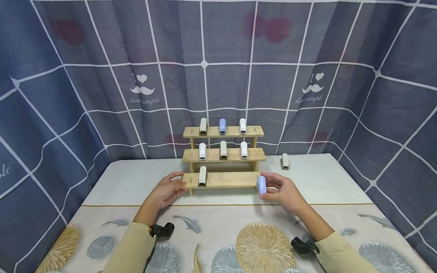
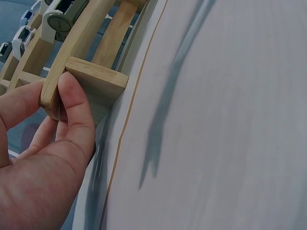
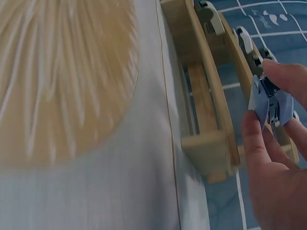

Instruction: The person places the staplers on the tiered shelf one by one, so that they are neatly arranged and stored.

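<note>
A three-step wooden display shelf stands near the back of the table. My left hand pinches the left end of its lowest step, thumb and fingers round the board in the left wrist view. My right hand holds a light blue stapler by the right end of that step; in the right wrist view it sits between thumb and fingers, off the board. A cream stapler is on the lowest step's left part. On the middle step are two white staplers with a cream stapler between them.
The top step carries a cream stapler, a blue stapler and a white stapler. Another cream stapler lies on the table right of the shelf. A checked curtain hangs behind and at both sides.
</note>
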{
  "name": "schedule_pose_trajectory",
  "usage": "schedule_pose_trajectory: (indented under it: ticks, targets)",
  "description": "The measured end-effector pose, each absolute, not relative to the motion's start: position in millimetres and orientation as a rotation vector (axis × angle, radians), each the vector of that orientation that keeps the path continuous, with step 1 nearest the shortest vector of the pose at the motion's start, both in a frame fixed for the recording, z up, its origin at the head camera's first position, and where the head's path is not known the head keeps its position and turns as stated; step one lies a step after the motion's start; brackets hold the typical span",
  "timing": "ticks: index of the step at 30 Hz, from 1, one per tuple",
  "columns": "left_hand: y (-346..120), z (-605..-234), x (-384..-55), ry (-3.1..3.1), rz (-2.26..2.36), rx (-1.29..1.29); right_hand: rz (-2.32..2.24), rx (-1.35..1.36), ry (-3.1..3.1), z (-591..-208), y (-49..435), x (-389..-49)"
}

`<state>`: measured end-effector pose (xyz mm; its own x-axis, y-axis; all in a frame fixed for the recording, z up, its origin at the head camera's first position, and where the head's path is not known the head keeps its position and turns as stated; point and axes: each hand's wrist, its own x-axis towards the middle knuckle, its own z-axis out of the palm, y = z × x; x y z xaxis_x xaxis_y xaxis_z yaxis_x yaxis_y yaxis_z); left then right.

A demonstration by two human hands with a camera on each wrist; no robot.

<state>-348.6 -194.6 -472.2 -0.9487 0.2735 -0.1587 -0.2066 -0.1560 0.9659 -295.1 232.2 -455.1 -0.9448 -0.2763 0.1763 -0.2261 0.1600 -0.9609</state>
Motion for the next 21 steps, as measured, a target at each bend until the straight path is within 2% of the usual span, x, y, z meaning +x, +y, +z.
schedule_pose_trajectory:
  ticks: [21]
  targets:
    - [-195,-473,-349,1.805,2.177,0.079,-1.889,-0.625,2.318,-447,173,-318]
